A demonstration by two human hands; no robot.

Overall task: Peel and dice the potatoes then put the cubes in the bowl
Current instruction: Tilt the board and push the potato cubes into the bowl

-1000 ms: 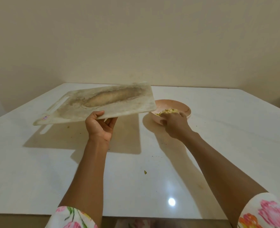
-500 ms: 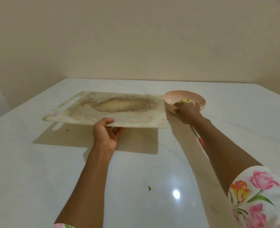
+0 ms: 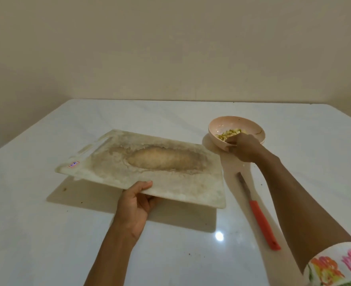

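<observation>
Above the white table (image 3: 46, 223), the left hand (image 3: 135, 205) grips the cutting board (image 3: 149, 162) by its near edge, thumb on top. At the board's 1 o'clock, the right hand (image 3: 244, 147) pinches the bowl (image 3: 238, 124) by its near rim; potato cubes (image 3: 230, 134) lie inside. A knife (image 3: 259, 215) lies at 4 o'clock.

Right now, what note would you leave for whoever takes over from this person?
Left hand grips the near edge of the cutting board, holding it above the table.
Right hand holds the pink bowl by its near rim.
Potato cubes lie in the bowl; the red-handled knife lies beside the right forearm.
Done: the board carries no cubes.
Left: set the board down; no whole potatoes in view.
</observation>
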